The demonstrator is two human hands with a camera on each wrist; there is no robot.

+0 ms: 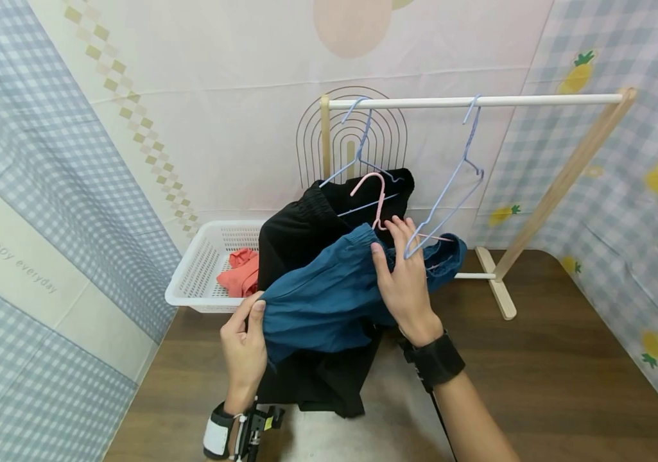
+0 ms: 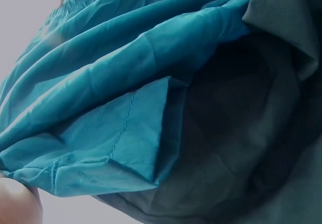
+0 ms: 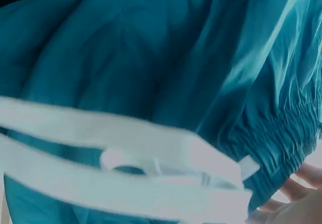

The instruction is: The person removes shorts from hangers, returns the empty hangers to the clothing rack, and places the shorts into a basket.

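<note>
Left hand: at 7 o'clock, pinches the hem of the teal shorts.
Right hand: at centre, fingers curled over the shorts' waistband beside the pink hanger.
Teal shorts: stretched between both hands, before the black garment.
Advice: probably keep the waistband taut and level while working the hanger.
Basket: at 9 o'clock.

Left hand low, thumb and fingers pinched; right hand raised higher, fingers curled gripping, both wrists strapped.
</note>
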